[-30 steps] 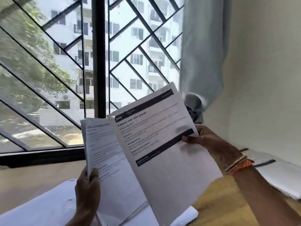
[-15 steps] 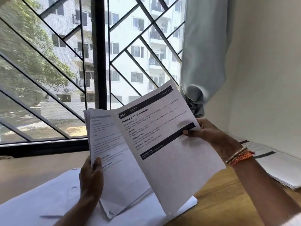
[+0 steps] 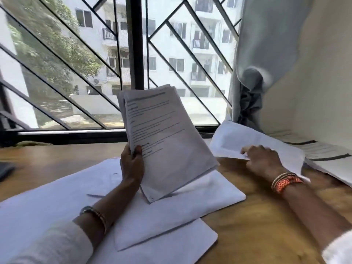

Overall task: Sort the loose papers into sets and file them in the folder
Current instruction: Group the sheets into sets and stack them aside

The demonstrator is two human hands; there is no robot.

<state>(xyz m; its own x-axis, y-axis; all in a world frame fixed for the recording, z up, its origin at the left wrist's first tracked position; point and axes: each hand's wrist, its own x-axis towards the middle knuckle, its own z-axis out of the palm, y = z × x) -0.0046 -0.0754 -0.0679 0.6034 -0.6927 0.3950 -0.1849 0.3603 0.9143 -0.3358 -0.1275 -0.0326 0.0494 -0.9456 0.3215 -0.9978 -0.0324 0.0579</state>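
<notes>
Sorting under way: the left hand (image 3: 132, 164) grips a sheaf of papers (image 3: 163, 141) upright above the wooden desk (image 3: 257, 225), while the right hand (image 3: 263, 159) pinches a single sheet (image 3: 238, 140) at a stack by the wall (image 3: 333, 159). Likely next: release it squarely. Print is blurred; no folder is identifiable.

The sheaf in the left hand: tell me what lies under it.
Under the sheaf lie loose white sheets spread on the wooden table. The sheaf and the left hand cover part of them.
</notes>
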